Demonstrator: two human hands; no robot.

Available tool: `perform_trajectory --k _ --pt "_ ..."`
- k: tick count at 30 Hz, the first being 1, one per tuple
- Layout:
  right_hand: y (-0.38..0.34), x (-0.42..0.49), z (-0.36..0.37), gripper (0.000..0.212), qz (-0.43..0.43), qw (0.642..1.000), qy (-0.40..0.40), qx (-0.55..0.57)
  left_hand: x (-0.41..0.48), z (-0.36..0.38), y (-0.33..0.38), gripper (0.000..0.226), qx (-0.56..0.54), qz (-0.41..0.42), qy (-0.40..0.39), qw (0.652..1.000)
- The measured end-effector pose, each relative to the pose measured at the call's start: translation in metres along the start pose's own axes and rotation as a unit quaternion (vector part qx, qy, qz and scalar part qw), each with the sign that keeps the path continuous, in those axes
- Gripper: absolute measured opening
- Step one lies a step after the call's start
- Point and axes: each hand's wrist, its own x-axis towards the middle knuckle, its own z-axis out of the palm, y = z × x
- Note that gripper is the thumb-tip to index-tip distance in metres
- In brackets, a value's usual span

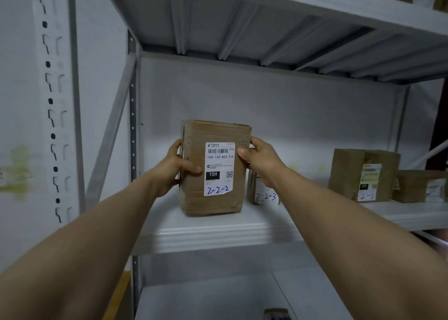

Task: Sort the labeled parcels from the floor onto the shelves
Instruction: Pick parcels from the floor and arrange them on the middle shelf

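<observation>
The brown cardboard parcel [215,132], an upright rectangular box with creased, scuffed faces and bands of clear tape, stands at the front part of the smooth white metal shelf [218,232], held between both hands. Whether its base bears fully on the shelf cannot be told. A white paper shipping label [219,168] covers its front, printed with a barcode and a black "15H" block, with "2-2-2" handwritten in blue ink at the bottom.

The left hand [173,167] grips the left edge, thumb across the front face and fingers curled round the side. The right hand [260,159] grips the right edge, thumb pressed beside the label and fingers wrapped behind the corner.

Just right of it, partly hidden by the right wrist, sits a smaller cardboard box marked "2-2-3" [264,196]. Farther right stands a squat taped carton [349,172] with its own label, and touching it a low flat box [412,186]. Overhead, the ribbed grey underside of the upper shelf [242,24] spans the bay, carried by a perforated steel upright [132,125].
</observation>
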Motion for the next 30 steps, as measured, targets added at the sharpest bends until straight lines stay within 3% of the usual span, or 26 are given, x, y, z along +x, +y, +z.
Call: perform_trajectory --k 4,8,12,26,30 --pt "0.008 0.012 -0.008 0.050 0.006 0.996 0.054 -0.073 0.020 0.004 -0.013 0.104 0.036 -0.043 -0.004 0.998" --pt "0.008 0.018 -0.012 0.047 -0.004 0.987 0.064 -0.146 0.023 0.010 -0.019 0.090 0.081 -0.075 -0.016 0.994" --pt "0.006 0.022 -0.014 0.044 0.010 0.976 0.080 -0.202 0.027 0.026 -0.020 0.094 0.085 -0.066 -0.004 0.994" --pt "0.017 0.027 -0.022 0.060 0.062 0.982 0.025 -0.179 0.036 0.049 -0.021 0.095 0.087 -0.077 0.038 0.993" --pt "0.019 0.017 -0.026 0.060 0.086 0.979 0.079 -0.169 0.035 0.057 -0.025 0.086 0.080 -0.069 0.063 0.992"
